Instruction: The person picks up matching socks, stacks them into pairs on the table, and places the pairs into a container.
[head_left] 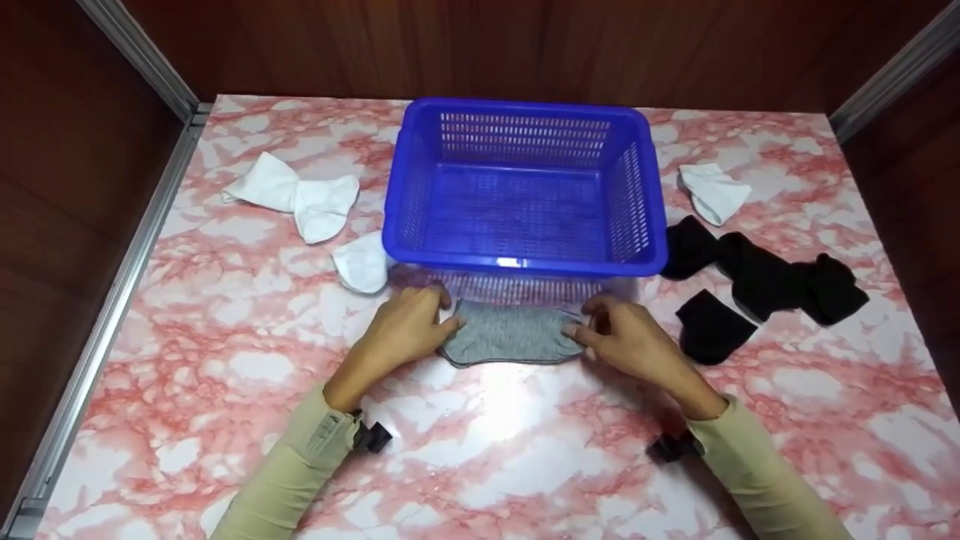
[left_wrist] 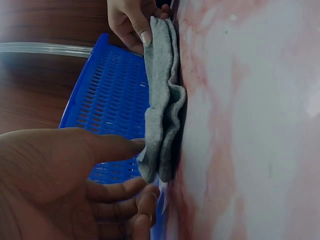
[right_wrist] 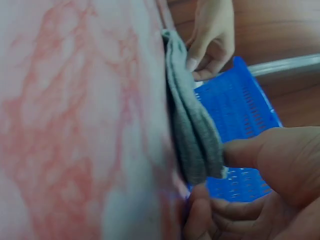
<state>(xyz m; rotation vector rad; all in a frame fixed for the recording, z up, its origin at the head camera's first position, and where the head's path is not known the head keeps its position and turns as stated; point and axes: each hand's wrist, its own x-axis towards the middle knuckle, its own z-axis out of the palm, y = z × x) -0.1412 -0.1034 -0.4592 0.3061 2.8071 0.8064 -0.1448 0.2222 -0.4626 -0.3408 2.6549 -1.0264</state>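
With left hand (head_left: 405, 322) and right hand (head_left: 637, 341) we pinch the layered grey sock (head_left: 514, 335), blue basket (head_left: 585, 266) just beyond, white socks (head_left: 363, 264), black socks (head_left: 714, 330) around.

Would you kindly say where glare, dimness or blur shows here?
Head view: bright glare on the tabletop below the gray fabric, a highlight on the near rim of the blue basket; left wrist view: dim; right wrist view: soft and blurred.

Toward back of red-and-white marbled table (head_left: 480, 457): blue rectangular plastic basket (head_left: 525, 265). Before it, between left hand (head_left: 409, 322) and right hand (head_left: 631, 337): flat grey cloth socks (head_left: 514, 334). Left of basket: white cloth socks (head_left: 324, 206). Right: black cloth socks (head_left: 763, 279), with another white cloth sock (head_left: 714, 193) behind.
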